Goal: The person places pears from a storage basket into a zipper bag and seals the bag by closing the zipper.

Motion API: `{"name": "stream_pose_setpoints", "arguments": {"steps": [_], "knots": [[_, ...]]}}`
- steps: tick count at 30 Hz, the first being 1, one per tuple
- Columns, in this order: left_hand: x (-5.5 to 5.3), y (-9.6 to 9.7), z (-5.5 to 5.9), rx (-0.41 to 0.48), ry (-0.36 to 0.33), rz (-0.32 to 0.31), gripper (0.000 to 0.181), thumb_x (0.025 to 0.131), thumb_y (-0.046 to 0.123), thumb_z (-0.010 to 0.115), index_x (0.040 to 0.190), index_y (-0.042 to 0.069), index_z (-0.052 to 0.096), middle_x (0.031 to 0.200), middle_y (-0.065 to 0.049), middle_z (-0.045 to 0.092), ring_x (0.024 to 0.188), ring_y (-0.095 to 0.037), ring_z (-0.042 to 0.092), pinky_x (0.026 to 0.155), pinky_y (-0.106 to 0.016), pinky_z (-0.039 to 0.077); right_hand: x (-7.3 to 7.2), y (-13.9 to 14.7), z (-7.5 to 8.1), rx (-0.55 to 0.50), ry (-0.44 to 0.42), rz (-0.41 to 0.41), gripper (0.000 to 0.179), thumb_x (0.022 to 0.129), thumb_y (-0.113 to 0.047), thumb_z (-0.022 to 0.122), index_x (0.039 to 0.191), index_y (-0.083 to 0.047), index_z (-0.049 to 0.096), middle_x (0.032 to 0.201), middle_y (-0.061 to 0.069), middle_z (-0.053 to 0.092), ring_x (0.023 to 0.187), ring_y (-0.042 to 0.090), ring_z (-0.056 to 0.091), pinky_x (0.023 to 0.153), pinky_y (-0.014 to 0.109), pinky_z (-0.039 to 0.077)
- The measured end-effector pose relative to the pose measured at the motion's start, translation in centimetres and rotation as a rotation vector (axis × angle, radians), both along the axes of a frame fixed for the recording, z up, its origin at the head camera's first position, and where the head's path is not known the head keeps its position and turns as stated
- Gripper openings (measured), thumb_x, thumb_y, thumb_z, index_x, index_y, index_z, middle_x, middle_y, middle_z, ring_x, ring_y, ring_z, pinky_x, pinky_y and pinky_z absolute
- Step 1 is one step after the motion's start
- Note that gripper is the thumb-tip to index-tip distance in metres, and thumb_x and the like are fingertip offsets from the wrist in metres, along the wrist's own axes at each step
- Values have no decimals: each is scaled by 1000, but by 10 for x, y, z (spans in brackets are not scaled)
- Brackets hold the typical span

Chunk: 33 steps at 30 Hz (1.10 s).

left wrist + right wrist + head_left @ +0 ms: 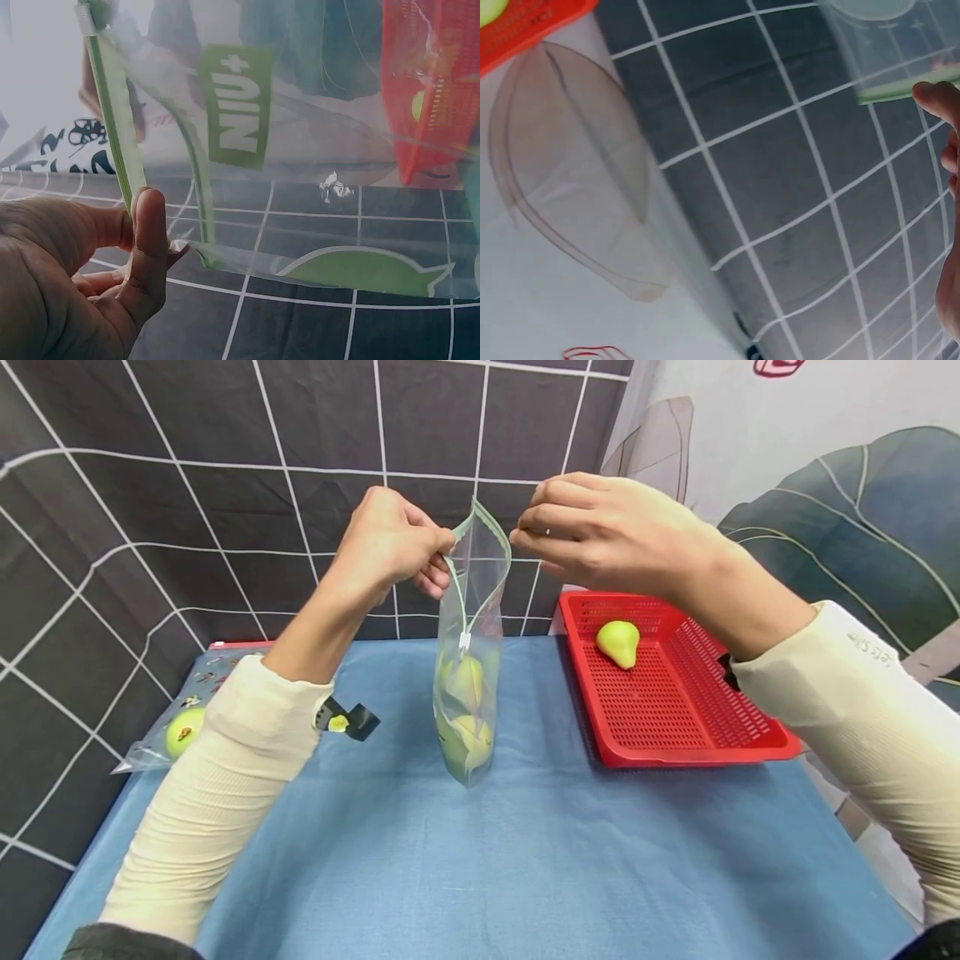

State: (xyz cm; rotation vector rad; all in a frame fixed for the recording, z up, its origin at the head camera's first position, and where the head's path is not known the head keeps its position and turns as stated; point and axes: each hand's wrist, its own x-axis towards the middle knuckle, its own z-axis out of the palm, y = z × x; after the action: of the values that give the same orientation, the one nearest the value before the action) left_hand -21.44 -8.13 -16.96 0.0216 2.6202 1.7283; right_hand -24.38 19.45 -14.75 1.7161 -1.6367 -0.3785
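From my head, the clear zip bag (487, 627) is left of the red basket (690, 693), with 2 yellow-green fruits (474, 739) visible inside. My left hand (393, 543) pinches its green rim (495, 527) on the side away from the basket. My right hand (592, 531), higher than the basket's back left corner, bends its fingers just beside the bag's mouth. I judge the film light, limp and slick, the weight low in the fruits, which might bruise — so the rim is the place to hold. In the basket lies 1 pear (618, 642). Whether the bag's bottom touches the surface (450, 868), I can't tell. Well left of the basket, my sleeve (225, 785) partly covers another bag (153, 747).

From my left wrist, thumb and finger meet at the rim; the basket shows through hazy film, the fruits out of sight.

From my right wrist, my hand is cut off, 1 digit overlapping the rim — gripping or merely near, I can't tell. Only part of the basket shows.
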Motion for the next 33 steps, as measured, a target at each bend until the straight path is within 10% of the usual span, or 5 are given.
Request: {"name": "stream_pose_setpoints", "arguments": {"steps": [16,33], "knots": [[0,-1,1,-14,-5,5,19,102,4,73,114,-9,81,60,-3,74,50,-12,74,60,-33,72,-36,38,-20,-94,-227,-175,37,92,6,76,129,9,77,113,27,79,103,46,70,92,58,67],[1,-1,-1,-34,18,2,17,102,2,71,110,-7,83,61,-3,75,51,-13,75,60,-32,72,-62,63,-54,-103,-528,-557,41,87,-3,86,126,6,79,119,27,78,115,48,70,104,67,63]]}}
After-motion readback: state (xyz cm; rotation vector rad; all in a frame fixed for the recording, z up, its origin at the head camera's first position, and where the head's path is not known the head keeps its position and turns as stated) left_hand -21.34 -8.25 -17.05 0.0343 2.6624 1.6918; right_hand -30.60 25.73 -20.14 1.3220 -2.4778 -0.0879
